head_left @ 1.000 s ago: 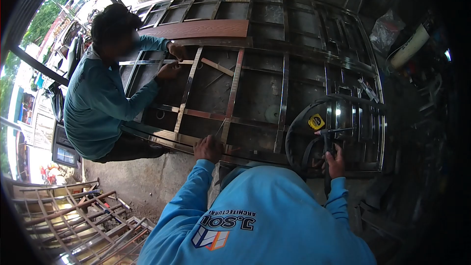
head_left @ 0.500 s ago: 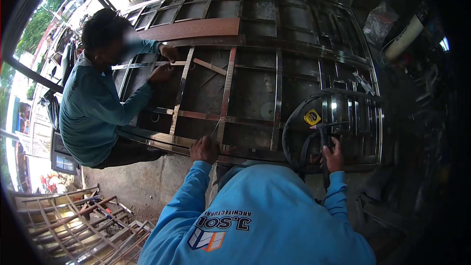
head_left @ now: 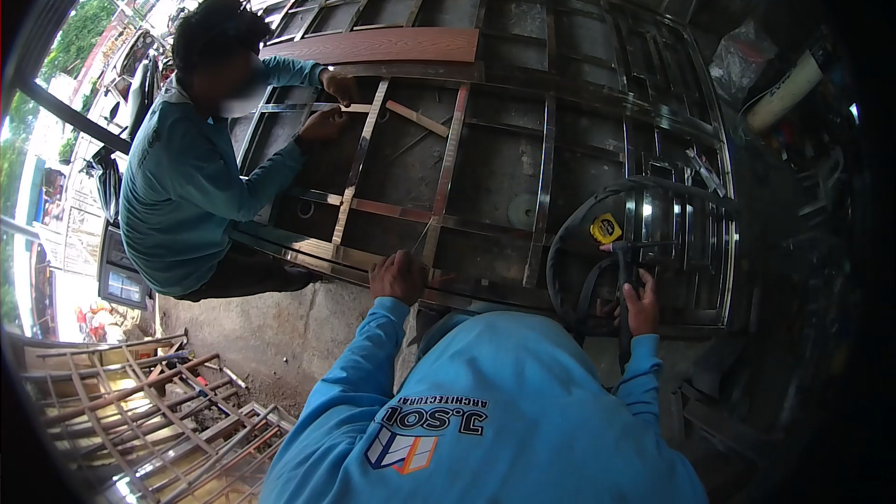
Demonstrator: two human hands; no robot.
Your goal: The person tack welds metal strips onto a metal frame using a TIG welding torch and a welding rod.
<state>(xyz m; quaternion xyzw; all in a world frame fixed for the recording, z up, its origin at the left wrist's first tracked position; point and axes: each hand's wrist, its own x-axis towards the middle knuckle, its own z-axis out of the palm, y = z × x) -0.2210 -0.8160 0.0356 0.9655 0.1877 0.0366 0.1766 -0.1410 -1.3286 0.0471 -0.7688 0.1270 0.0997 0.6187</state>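
My right hand [head_left: 640, 304] is closed around the black handle of a welding torch [head_left: 624, 271], whose pinkish nozzle points left. A thick black cable [head_left: 557, 257] loops beside it over the metal frame. Just above the torch, a yellow tape measure [head_left: 606, 228] lies on the frame. At the frame's near edge, my left hand [head_left: 398, 277] is curled with a thin rod [head_left: 426, 231] sticking up from it. The rod leans toward a crossing of bars in the shiny metal frame [head_left: 448, 163].
A co-worker [head_left: 191, 177] bends over the frame's left side, both hands on a bar. A wood-grain panel [head_left: 392, 45] lies across the far bars, and a short strip [head_left: 417, 119] rests nearer. Metal grilles [head_left: 140, 401] are piled on the floor at lower left.
The view has shifted slightly, so the frame and the co-worker appear farther right. Both my hands keep their grips, with little movement.
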